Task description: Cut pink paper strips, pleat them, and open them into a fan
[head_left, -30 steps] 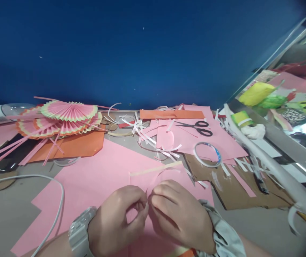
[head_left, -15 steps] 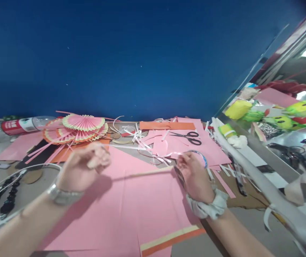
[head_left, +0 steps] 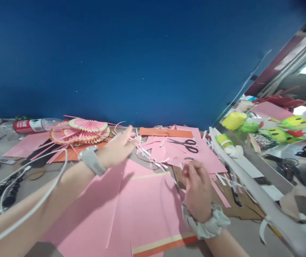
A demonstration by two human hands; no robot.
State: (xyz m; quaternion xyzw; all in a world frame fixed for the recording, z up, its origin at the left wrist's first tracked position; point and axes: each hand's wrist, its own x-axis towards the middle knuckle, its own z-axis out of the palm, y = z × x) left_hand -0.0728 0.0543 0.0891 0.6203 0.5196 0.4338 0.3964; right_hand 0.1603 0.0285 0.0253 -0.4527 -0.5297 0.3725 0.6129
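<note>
My left hand reaches forward over the far edge of the pink paper, its fingers stretched out near white paper scraps. It looks open, though the fingertips are a little blurred. My right hand is closed, fingers curled at a roll of tape whose rim shows partly behind them. Between the wrists lies a pink sheet with a cream strip along its top edge and cream and orange strips along the bottom. Black-handled scissors rest on pink paper beyond my right hand.
Pleated paper fans and a red-labelled bottle lie at the back left. A white cable crosses my left forearm. On the right are a utility knife, a long white roll and a box of colourful items. A blue panel stands behind.
My left hand has moved forward and right, its curled fingers now stretched out. My right hand has shifted slightly nearer, and the tape roll has turned beside its fingers. The view has shifted a little.
</note>
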